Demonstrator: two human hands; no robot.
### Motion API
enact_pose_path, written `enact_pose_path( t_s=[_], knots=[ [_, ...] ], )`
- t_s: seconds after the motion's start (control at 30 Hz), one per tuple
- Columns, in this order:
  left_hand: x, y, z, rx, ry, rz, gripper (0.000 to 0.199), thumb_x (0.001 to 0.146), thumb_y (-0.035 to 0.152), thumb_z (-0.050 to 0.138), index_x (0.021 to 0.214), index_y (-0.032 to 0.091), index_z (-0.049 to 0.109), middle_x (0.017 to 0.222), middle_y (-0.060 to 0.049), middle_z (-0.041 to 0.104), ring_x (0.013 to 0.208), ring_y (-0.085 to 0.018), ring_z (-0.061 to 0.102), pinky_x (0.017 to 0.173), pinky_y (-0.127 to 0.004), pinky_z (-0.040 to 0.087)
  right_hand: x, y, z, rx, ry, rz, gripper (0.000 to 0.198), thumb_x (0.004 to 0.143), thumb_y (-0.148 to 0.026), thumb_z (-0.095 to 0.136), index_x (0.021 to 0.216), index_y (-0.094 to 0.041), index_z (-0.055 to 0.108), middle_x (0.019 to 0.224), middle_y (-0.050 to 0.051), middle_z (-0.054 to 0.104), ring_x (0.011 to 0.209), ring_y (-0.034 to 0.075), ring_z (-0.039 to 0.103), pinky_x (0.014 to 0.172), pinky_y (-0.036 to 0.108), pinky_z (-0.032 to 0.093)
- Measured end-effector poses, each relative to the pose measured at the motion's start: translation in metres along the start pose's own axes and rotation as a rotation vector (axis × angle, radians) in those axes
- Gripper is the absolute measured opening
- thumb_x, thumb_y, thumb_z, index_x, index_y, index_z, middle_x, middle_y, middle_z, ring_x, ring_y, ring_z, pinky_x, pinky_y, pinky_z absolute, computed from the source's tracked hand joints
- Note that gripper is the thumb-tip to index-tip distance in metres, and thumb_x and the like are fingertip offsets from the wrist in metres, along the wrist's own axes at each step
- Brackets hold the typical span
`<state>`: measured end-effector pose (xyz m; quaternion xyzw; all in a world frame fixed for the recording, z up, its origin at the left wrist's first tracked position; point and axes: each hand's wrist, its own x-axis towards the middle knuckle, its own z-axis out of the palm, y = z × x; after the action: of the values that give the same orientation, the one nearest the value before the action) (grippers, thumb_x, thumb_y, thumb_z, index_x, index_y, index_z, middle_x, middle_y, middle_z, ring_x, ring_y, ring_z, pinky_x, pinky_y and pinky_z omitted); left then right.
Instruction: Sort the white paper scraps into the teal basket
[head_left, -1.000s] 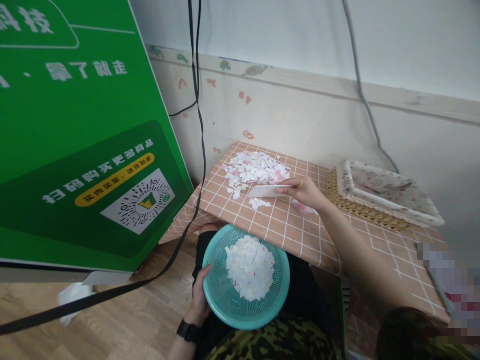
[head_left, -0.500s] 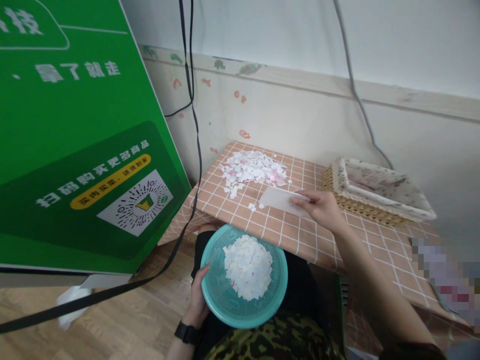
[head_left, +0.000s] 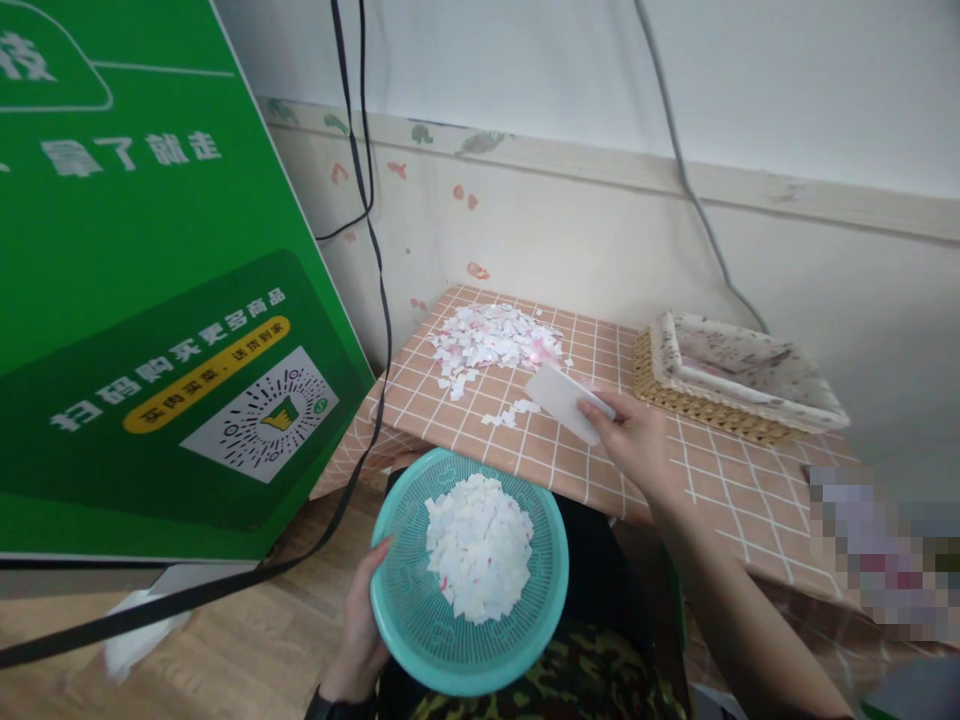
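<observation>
My left hand grips the left rim of a teal plastic colander, which rests over my lap below the table edge. Inside it lies a heap of white paper scraps with a few red bits. Between the thumb and fingers of my right hand is a flat white card, tilted above the tabletop. Just left of the card lies a small line of paper scraps. Behind that, a larger pile of white and pinkish paper scraps is spread on the checked cloth.
A cloth-lined wicker basket stands on the table to the right, against the wall. At left is a large green panel with a QR code. A black strap hangs down in front of it.
The card has tilted more steeply and drawn back from the larger pile. More scraps now lie in the small line beside it. The colander has shifted slightly toward me and left.
</observation>
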<state>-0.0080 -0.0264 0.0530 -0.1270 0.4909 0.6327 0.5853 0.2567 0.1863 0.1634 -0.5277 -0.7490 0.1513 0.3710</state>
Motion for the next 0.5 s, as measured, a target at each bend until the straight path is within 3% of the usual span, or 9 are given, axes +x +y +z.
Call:
enact_pose_path(
  t_s=[0.2, 0.37, 0.5],
  knots=[
    [-0.008, 0.015, 0.014, 0.018, 0.030, 0.066, 0.011, 0.069, 0.020, 0.064, 0.075, 0.013, 0.071, 0.069, -0.007, 0.073, 0.061, -0.024, 0.068, 0.065, -0.037, 0.055, -0.012, -0.010, 0.008, -0.075, -0.101, -0.131, 0.027, 0.087, -0.039, 0.051, 0.092, -0.023, 0.073, 0.064, 0.003, 0.069, 0.049, 0.016, 0.057, 0.047, 0.029, 0.039],
    [-0.010, 0.022, 0.023, 0.057, -0.085, 0.033, 0.014, 0.071, 0.020, 0.066, 0.079, 0.010, 0.071, 0.072, -0.009, 0.074, 0.063, -0.024, 0.068, 0.068, -0.037, 0.054, -0.017, -0.008, 0.008, -0.124, 0.014, -0.223, 0.022, 0.086, -0.032, 0.055, 0.096, -0.022, 0.072, 0.078, 0.004, 0.073, 0.057, 0.017, 0.063, 0.053, 0.028, 0.045],
    [-0.012, 0.017, 0.022, 0.058, -0.125, -0.010, 0.014, 0.072, 0.021, 0.066, 0.080, 0.011, 0.071, 0.074, -0.009, 0.074, 0.064, -0.023, 0.068, 0.069, -0.037, 0.054, -0.028, -0.009, 0.006, -0.055, -0.046, -0.304, 0.021, 0.087, -0.026, 0.054, 0.100, -0.021, 0.070, 0.086, 0.004, 0.073, 0.064, 0.016, 0.066, 0.058, 0.026, 0.049]
  ],
)
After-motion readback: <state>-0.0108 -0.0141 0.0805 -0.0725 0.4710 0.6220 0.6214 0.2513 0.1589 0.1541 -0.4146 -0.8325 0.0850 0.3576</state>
